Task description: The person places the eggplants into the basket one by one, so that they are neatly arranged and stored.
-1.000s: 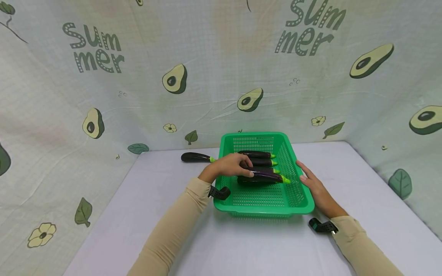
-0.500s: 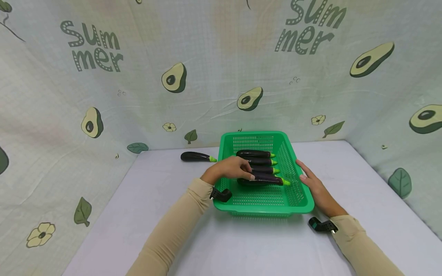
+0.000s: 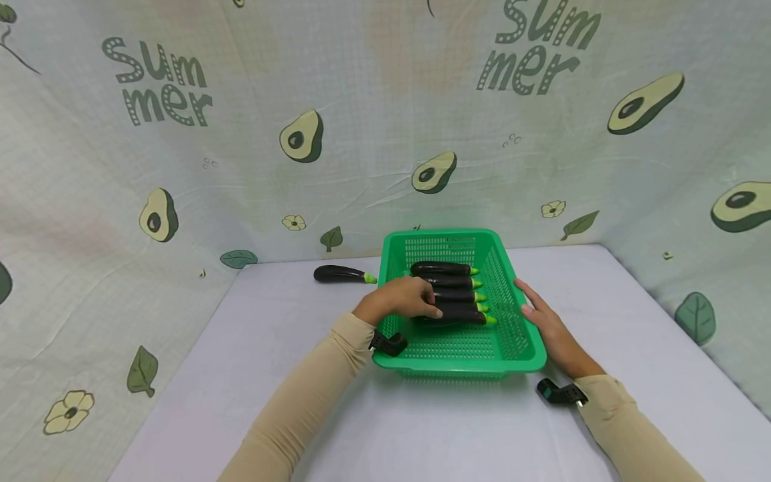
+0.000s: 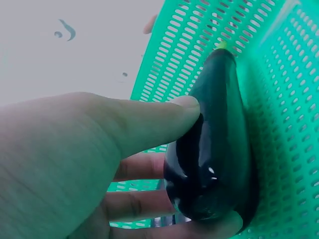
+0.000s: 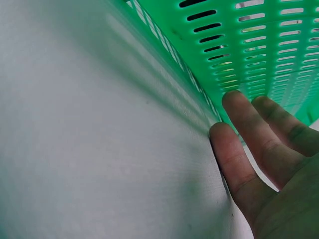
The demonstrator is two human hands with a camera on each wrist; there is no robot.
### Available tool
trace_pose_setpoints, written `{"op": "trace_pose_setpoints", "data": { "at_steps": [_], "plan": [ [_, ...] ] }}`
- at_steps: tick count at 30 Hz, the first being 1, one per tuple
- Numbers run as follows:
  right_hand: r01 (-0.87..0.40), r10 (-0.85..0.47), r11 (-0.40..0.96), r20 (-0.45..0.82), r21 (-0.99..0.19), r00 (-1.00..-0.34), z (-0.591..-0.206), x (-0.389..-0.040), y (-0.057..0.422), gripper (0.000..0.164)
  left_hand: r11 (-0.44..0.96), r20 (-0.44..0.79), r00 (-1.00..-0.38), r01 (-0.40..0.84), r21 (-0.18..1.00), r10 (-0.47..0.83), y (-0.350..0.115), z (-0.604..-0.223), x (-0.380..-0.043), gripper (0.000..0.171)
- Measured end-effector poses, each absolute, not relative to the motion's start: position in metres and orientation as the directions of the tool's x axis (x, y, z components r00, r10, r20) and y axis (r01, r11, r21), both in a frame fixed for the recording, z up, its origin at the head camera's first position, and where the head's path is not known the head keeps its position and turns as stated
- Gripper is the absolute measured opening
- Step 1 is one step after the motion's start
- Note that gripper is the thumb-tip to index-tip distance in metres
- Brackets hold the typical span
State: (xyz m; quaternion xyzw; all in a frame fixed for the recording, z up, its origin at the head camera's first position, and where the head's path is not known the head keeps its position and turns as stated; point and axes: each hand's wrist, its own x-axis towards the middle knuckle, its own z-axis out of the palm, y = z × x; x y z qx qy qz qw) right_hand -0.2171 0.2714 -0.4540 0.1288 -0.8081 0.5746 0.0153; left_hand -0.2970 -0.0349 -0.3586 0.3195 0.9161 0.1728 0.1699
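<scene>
In the head view, a green plastic basket (image 3: 458, 366) with perforated walls stands on the table and holds several dark eggplants lying side by side, green stems to the right. My left hand (image 3: 405, 296) reaches over the basket's left rim and grips the nearest eggplant (image 3: 466, 316) by its thick end. In the left wrist view, the thumb lies along one side of that eggplant (image 4: 214, 144) and the other fingers pass beneath it. My right hand (image 3: 551, 331) touches the basket's right side; its fairly straight fingers (image 5: 271, 139) rest against the outer wall in the right wrist view.
Another eggplant (image 3: 340, 274) lies on the white table (image 3: 289, 314) left of the basket, its stem near the rim. A printed cloth (image 3: 361, 80) with avocados hangs behind the table and along both sides.
My left hand has lowered the gripped eggplant slightly and drawn it a little left among the others. The right hand stays at the basket's side.
</scene>
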Motion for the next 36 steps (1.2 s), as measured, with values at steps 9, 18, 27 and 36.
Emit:
{"op": "trace_pose_setpoints", "data": {
  "at_steps": [9, 18, 27, 36],
  "plan": [
    [-0.229, -0.191, 0.301, 0.177, -0.926, -0.966, -0.454, -0.218, 0.272, 0.059, 0.79, -0.234, -0.757, 0.555, 0.262, 0.61, -0.03, -0.358, -0.293, 0.026],
    [-0.218, -0.19, 0.306, 0.165, -0.927, -0.968, -0.455, -0.219, 0.271, 0.059, 0.776, -0.244, -0.74, 0.565, 0.28, 0.626, -0.03, -0.362, -0.296, 0.023],
    [-0.218, -0.197, 0.302, 0.163, -0.928, -0.967, -0.455, -0.219, 0.273, 0.059, 0.732, -0.188, -0.724, 0.578, 0.359, 0.664, -0.035, -0.358, -0.3, 0.025],
    [-0.232, -0.198, 0.297, 0.177, -0.926, -0.964, -0.455, -0.219, 0.273, 0.058, 0.676, -0.136, -0.718, 0.548, 0.492, 0.682, -0.05, -0.345, -0.305, 0.024]
  ]
}}
